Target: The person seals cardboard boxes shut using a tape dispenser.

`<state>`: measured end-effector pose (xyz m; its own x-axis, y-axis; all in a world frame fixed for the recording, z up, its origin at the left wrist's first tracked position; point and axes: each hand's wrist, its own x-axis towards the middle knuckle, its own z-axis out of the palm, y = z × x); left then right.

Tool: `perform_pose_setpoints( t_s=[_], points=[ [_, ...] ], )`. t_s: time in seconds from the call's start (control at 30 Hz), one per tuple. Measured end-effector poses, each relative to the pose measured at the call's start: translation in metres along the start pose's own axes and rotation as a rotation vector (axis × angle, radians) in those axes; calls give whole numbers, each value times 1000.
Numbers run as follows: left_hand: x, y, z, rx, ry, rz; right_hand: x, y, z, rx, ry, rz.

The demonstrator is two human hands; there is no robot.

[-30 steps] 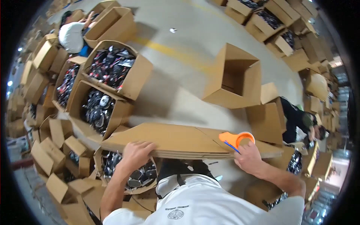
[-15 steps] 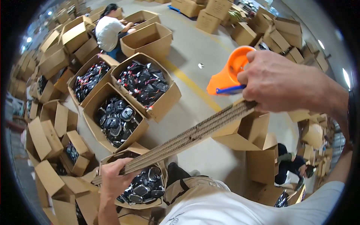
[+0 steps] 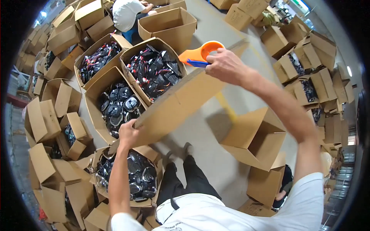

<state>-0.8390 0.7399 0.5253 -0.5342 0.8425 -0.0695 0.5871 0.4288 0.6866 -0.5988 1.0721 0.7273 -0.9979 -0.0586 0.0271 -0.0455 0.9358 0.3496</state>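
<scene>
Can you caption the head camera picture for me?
Left grip holds flat cardboard; right grip holds an orange tool.

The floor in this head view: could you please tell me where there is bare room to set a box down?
Bare floor shows between the shoes, the flattened cardboard and the open box at right. Another patch lies right of the right hand, bordered by the cardboard and the piled boxes. The left side is crowded with boxes of black parts.

Left hand [image 3: 128,133] curled, right hand [image 3: 222,64] curled, held farther forward, right elbow [image 3: 309,138] bent
</scene>
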Motion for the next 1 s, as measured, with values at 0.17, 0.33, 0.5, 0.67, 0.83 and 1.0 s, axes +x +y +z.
perform_pose_setpoints(
  t_s=[0.17, 0.33, 0.5, 0.67, 0.83, 1.0],
  points=[
    [62, -62, 114, 624, 92, -100, -106, -118, 103, 487, 271, 619],
    [80, -56, 147, 962, 116, -64, -292, -294, 165, 944, -212, 1166],
    [94, -73, 122, 783, 53, -40, -401, -428, 128, 1080, -545, 1446],
    [108, -9, 141, 629, 42, -85, -441, -490, 101, 1058, -662, 1739],
    [63, -13, 173, 351, -87, 90, -391, -473, 102, 1051, -269, 2034],
    [73, 2, 166, 218, -270, -42, -302, -420, 77, 1150, -122, 1972]
  ],
)
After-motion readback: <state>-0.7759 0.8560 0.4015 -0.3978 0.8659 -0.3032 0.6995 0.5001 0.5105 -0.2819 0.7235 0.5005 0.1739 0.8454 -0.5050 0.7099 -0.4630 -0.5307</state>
